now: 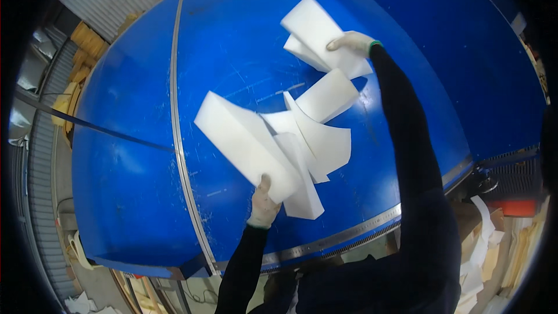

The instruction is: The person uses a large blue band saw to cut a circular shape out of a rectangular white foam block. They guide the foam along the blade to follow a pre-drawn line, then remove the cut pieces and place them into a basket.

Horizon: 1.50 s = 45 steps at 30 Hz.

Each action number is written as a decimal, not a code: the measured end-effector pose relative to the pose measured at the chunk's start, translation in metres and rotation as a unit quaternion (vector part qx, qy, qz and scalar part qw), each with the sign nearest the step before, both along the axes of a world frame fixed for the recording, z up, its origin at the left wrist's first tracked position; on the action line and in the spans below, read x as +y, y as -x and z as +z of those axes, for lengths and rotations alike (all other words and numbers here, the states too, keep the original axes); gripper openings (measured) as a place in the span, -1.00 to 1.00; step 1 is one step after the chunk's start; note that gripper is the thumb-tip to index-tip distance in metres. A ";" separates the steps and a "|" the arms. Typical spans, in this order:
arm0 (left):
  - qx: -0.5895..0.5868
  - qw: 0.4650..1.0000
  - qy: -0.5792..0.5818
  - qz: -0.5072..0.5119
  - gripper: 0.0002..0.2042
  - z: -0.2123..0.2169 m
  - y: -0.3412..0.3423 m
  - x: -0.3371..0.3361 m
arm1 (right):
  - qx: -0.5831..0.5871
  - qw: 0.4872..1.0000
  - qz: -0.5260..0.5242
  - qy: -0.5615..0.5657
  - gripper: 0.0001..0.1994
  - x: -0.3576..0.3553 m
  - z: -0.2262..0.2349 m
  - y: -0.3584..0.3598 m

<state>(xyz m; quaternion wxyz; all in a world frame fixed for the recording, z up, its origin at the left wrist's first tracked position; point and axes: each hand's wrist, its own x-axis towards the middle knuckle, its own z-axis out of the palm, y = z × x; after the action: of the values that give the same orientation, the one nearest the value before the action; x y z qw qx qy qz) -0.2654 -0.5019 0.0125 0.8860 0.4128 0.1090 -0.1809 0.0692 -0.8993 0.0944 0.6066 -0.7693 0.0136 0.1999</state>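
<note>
My left hand, in a pale glove, grips the near end of a long white foam block, thumb on top and fingers hidden beneath. Farther off to the right, my gloved right hand holds another white foam block, its thumb pressed on the upper face. A second foam piece shows under that block; whether the hand holds it too, I cannot tell. Between my hands lie a rounded foam piece and thin curved foam offcuts. A narrow foam wedge sits beside the left block, partly covered by it.
Everything rests on or over a wide blue worktable. A metal strip crosses it on the left, and a ruler-like metal edge runs along the near side. White scraps hang at lower right. A dark strap stretches in from the left.
</note>
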 end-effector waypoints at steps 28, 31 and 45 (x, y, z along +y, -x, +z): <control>-0.153 0.976 -0.077 -0.134 -0.43 0.056 0.106 0.001 | -0.092 0.896 -0.393 -0.183 -0.42 0.079 -0.023 0.560; -0.105 0.974 -0.039 -0.198 -0.45 0.068 0.100 -0.017 | -0.202 0.800 -0.489 -0.282 -0.43 0.089 -0.056 0.603; -0.114 0.957 -0.029 -0.267 -0.38 0.033 0.058 0.002 | -0.199 0.724 -0.467 -0.467 -0.34 0.135 -0.084 0.557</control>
<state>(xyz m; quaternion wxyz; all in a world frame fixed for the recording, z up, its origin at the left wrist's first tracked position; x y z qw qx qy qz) -0.3238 -0.5003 0.0460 0.7995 0.4706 -0.1015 -0.3593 -0.4881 -0.7642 0.0108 0.8944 -0.3072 0.1551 -0.2856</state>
